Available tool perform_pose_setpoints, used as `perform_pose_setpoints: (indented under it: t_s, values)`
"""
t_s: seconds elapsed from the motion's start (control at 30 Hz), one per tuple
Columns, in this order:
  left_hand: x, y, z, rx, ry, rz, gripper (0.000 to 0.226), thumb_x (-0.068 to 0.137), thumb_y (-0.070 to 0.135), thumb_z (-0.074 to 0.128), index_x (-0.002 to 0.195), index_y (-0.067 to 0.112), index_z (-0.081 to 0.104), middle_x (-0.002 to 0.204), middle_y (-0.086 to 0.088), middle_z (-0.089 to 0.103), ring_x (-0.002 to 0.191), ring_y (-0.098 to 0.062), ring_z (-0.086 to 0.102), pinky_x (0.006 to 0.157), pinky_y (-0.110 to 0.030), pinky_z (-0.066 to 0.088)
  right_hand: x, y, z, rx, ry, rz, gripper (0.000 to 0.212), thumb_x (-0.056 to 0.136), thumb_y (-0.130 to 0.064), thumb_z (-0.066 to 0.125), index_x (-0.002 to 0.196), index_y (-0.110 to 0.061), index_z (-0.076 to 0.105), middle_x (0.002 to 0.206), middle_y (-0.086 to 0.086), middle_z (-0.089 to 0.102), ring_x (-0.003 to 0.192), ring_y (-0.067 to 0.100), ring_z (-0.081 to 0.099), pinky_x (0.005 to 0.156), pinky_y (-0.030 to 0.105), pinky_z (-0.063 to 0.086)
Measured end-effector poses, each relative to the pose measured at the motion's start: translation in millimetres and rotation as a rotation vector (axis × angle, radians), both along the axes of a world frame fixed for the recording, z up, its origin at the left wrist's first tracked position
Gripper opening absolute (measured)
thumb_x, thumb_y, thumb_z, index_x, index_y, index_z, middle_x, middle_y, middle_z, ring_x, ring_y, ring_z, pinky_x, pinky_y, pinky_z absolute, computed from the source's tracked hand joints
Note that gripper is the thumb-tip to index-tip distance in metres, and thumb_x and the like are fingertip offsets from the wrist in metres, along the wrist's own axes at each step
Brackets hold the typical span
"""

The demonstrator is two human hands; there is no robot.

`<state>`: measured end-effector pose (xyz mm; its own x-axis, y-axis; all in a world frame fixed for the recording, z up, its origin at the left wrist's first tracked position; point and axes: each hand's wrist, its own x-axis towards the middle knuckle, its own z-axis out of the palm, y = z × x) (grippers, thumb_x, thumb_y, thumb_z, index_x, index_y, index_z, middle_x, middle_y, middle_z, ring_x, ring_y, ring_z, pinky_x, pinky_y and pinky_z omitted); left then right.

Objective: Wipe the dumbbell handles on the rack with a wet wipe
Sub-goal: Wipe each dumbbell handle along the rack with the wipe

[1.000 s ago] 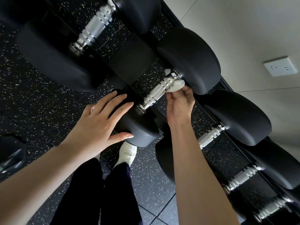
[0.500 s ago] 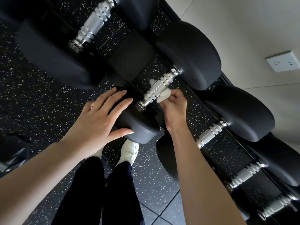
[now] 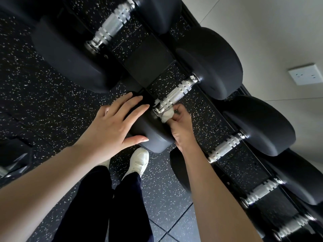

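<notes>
Curled fingers of the right hand (image 3: pixel 181 126) pinch the bunched wet wipe (image 3: pixel 167 115) against the near end of the dumbbell handle (image 3: pixel 174 95). Just left of that handle, the left hand (image 3: pixel 111 126) lies flat, fingers straight, on the dumbbell's near black head (image 3: pixel 153 137).

Dim overall; soft light comes from the right, where the pale wall (image 3: pixel 262 23) is brightest. The chrome handles (image 3: pixel 176 95) throw sharp glints while the black dumbbell heads (image 3: pixel 218 63) sink into shadow. Wide-angle bending stretches the edges, and the lower-right handles (image 3: pixel 295 224) smear with blur.
</notes>
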<state>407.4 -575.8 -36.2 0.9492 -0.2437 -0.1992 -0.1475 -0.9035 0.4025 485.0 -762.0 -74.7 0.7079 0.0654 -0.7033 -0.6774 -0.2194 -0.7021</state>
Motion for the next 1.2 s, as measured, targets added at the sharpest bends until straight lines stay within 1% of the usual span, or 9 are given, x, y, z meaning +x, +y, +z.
perform_pose_setpoints:
  t_s: [0.17,0.23,0.33,0.47,0.63,0.73,0.87,1.03,1.2]
  values:
    - [-0.1,0.2,-0.9,-0.004,-0.001,0.0,0.074,0.088,0.064,0.028,0.142,0.015,0.039,0.149,-0.006,0.037,0.14,-0.026,0.03,0.089,-0.049,0.043,-6.7,-3.7,9.2,-0.077,-0.043,0.038,0.028,0.075,0.008,0.068,0.08,-0.018,0.06,0.078,0.011,0.072,0.076,0.025,0.065,0.079,0.051,0.05]
    - [-0.2,0.3,-1.9,-0.016,0.0,0.009,0.074,0.088,0.064,0.028,0.142,0.015,0.04,0.149,-0.006,0.037,0.14,-0.025,0.03,0.089,-0.049,0.043,-7.9,-4.2,12.0,-0.138,-0.103,0.053,0.025,0.074,0.003,0.07,0.078,-0.02,0.063,0.075,0.012,0.072,0.071,0.022,0.064,0.075,0.045,0.051]
    - [-0.8,1.0,-3.0,-0.026,-0.003,0.016,0.074,0.087,0.065,0.028,0.142,0.017,0.041,0.15,-0.005,0.036,0.14,-0.026,0.029,0.09,-0.048,0.043,-11.1,-0.9,14.5,-0.261,-0.22,0.097,0.022,0.075,-0.003,0.071,0.077,-0.023,0.063,0.069,0.003,0.071,0.062,0.009,0.061,0.064,0.026,0.044]
    - [-2.0,1.1,-3.4,-0.034,-0.005,0.032,0.073,0.086,0.065,0.029,0.142,0.019,0.039,0.151,-0.003,0.034,0.141,-0.023,0.027,0.093,-0.047,0.04,-17.6,1.7,19.9,-0.348,-0.397,0.204,0.02,0.079,0.001,0.068,0.088,-0.017,0.065,0.082,0.001,0.066,0.069,0.001,0.059,0.063,0.01,0.044]
    - [-2.0,1.4,-5.8,-0.07,-0.015,0.051,0.073,0.085,0.065,0.03,0.142,0.021,0.038,0.15,-0.002,0.035,0.141,-0.022,0.028,0.094,-0.046,0.04,-9.4,4.0,20.2,-0.412,-0.628,0.414,0.023,0.078,0.003,0.068,0.098,-0.008,0.07,0.089,0.009,0.058,0.069,0.003,0.056,0.059,0.006,0.042]
    - [-1.5,2.7,-8.3,-0.085,-0.025,0.054,0.073,0.084,0.066,0.031,0.142,0.022,0.035,0.149,-0.001,0.036,0.14,-0.022,0.029,0.094,-0.045,0.039,0.9,7.4,23.8,-0.521,-0.657,0.61,0.022,0.08,-0.008,0.07,0.101,-0.015,0.071,0.091,0.007,0.059,0.066,0.007,0.056,0.061,0.019,0.049]
    - [-1.8,3.4,-9.8,-0.1,-0.045,0.066,0.073,0.083,0.066,0.032,0.141,0.023,0.036,0.148,-0.002,0.038,0.139,-0.023,0.031,0.09,-0.044,0.04,12.5,14.0,32.0,-0.691,-0.694,0.869,0.022,0.087,-0.021,0.063,0.108,-0.023,0.068,0.092,0.008,0.063,0.066,0.024,0.06,0.063,0.036,0.052]
    - [-2.4,4.1,-9.7,-0.113,-0.056,0.078,0.072,0.083,0.066,0.03,0.14,0.024,0.039,0.148,-0.001,0.039,0.139,-0.023,0.031,0.091,-0.043,0.041,23.0,29.4,40.1,-0.815,-0.667,1.069,0.023,0.091,-0.027,0.054,0.112,-0.024,0.064,0.091,0.01,0.07,0.083,0.033,0.064,0.07,0.039,0.051]
    - [-2.5,5.8,-11.1,-0.125,-0.069,0.084,0.072,0.082,0.066,0.03,0.139,0.024,0.043,0.147,-0.001,0.041,0.138,-0.023,0.033,0.091,-0.044,0.042,29.3,35.9,46.5,-0.892,-0.551,1.13,0.025,0.092,-0.034,0.051,0.114,-0.024,0.06,0.092,0.015,0.068,0.088,0.038,0.062,0.066,0.037,0.047]
